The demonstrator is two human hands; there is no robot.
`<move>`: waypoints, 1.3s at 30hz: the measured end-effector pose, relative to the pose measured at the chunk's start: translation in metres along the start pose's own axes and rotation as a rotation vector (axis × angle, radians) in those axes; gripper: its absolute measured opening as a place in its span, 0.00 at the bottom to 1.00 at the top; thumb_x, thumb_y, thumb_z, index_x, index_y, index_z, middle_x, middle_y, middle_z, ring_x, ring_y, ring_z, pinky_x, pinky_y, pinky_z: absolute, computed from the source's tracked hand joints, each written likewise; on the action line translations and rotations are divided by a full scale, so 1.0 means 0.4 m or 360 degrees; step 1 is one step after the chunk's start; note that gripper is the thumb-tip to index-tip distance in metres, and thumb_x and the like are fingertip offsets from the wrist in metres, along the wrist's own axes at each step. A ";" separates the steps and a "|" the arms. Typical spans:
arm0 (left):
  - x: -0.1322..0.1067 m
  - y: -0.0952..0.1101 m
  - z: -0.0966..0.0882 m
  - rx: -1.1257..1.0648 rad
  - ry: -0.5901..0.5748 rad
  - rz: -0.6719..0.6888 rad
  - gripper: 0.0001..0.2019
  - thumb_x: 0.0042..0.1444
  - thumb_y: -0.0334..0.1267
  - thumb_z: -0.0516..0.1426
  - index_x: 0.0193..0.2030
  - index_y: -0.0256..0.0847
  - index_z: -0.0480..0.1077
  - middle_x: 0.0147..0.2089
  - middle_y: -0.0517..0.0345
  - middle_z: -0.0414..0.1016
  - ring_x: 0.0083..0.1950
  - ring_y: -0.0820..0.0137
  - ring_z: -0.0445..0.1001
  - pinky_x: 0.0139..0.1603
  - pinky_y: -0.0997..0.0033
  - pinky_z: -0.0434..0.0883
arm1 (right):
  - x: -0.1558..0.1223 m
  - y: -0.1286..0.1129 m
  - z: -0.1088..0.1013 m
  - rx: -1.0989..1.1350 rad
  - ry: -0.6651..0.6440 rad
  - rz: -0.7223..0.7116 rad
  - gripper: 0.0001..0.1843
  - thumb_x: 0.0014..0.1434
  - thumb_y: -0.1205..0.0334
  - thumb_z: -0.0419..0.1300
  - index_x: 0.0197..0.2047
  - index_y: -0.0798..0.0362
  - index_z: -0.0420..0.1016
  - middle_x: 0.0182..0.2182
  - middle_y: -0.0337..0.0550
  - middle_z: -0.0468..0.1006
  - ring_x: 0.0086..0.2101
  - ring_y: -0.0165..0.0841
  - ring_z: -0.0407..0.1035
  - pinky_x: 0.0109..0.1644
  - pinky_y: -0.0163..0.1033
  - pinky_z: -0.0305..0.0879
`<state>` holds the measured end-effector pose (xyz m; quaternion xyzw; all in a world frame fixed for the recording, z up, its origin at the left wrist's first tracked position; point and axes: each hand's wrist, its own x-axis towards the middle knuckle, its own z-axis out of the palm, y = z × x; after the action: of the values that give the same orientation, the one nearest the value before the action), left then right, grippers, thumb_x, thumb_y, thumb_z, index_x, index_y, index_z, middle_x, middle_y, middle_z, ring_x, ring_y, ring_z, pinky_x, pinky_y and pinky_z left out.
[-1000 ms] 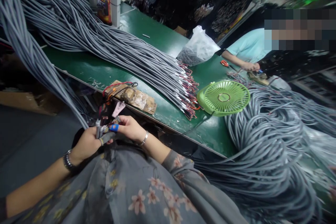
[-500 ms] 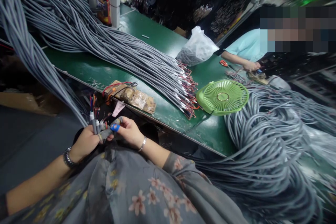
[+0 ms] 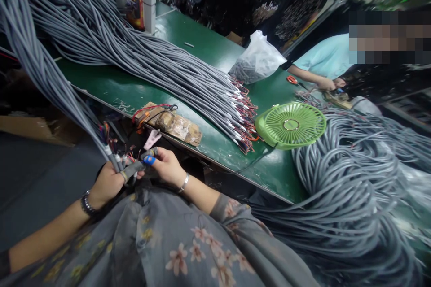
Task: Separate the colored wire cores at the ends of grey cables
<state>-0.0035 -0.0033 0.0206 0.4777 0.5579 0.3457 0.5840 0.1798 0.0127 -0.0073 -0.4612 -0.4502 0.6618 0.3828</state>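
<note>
My left hand [image 3: 108,183] is closed round the ends of several grey cables [image 3: 40,69] that hang down from the upper left; coloured wire tips [image 3: 107,133] stick out above my fist. My right hand [image 3: 166,167] is curled just to the right, its taped thumb and blue-capped fingertip [image 3: 148,160] pinching at those cable ends. Both hands are in my lap, below the near edge of the green table [image 3: 111,85].
A big fan of grey cables [image 3: 161,67] with stripped ends lies across the table. A taped brown block with wires [image 3: 168,123], a green fan [image 3: 291,124], a plastic bag [image 3: 257,59] and a cable heap [image 3: 343,188] are nearby. A person in light blue [image 3: 323,60] works opposite.
The cable ends in my left hand have slid upward and leftward through the fist, so the wire tips stand higher. My right hand stays pinching beside them.
</note>
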 end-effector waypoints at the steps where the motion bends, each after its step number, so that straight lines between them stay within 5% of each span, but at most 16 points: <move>1: -0.001 0.000 0.002 -0.0036 0.0061 -0.0032 0.15 0.38 0.51 0.72 0.21 0.42 0.78 0.22 0.52 0.84 0.25 0.63 0.79 0.29 0.67 0.74 | -0.001 -0.003 0.001 0.0025 0.0010 0.0027 0.23 0.53 0.44 0.78 0.33 0.51 0.76 0.23 0.32 0.74 0.24 0.28 0.65 0.30 0.34 0.64; 7: -0.005 -0.001 0.016 -0.0152 0.0248 -0.0057 0.17 0.36 0.53 0.73 0.20 0.42 0.77 0.20 0.52 0.83 0.21 0.67 0.74 0.23 0.71 0.68 | -0.002 -0.012 0.007 0.0159 0.0029 0.0158 0.28 0.46 0.40 0.81 0.30 0.50 0.72 0.21 0.31 0.72 0.24 0.27 0.63 0.28 0.34 0.61; 16: -0.002 -0.002 0.015 0.0026 0.0090 0.0031 0.18 0.38 0.55 0.71 0.16 0.43 0.78 0.17 0.54 0.79 0.19 0.70 0.70 0.23 0.71 0.68 | 0.005 -0.039 0.034 0.0248 -0.0013 0.0076 0.31 0.41 0.40 0.82 0.30 0.50 0.71 0.25 0.30 0.70 0.27 0.27 0.62 0.33 0.35 0.61; 25: -0.010 -0.008 0.010 -0.0020 0.0171 -0.0002 0.20 0.39 0.59 0.71 0.20 0.44 0.77 0.20 0.54 0.81 0.20 0.68 0.73 0.22 0.70 0.67 | 0.000 0.014 0.023 0.0424 0.0029 0.0155 0.31 0.41 0.39 0.83 0.29 0.51 0.72 0.21 0.29 0.71 0.23 0.25 0.61 0.32 0.34 0.63; 31: -0.008 0.047 0.004 -0.0231 -0.0045 -0.0020 0.18 0.37 0.54 0.73 0.20 0.43 0.78 0.17 0.55 0.77 0.19 0.70 0.69 0.21 0.71 0.60 | 0.046 0.010 -0.035 0.0657 0.0058 0.0253 0.33 0.58 0.27 0.69 0.33 0.52 0.77 0.29 0.41 0.80 0.28 0.30 0.70 0.39 0.38 0.73; 39: 0.018 0.078 0.037 -0.0226 -0.0103 -0.0050 0.18 0.37 0.54 0.73 0.19 0.43 0.76 0.17 0.56 0.75 0.20 0.71 0.67 0.22 0.72 0.58 | 0.091 0.024 -0.008 0.0314 0.0123 -0.0250 0.40 0.55 0.17 0.64 0.32 0.51 0.82 0.30 0.43 0.80 0.33 0.35 0.72 0.46 0.42 0.73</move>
<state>0.0161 0.0106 0.0465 0.4373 0.5203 0.3596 0.6393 0.1718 0.0441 -0.0265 -0.4098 -0.4025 0.6528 0.4939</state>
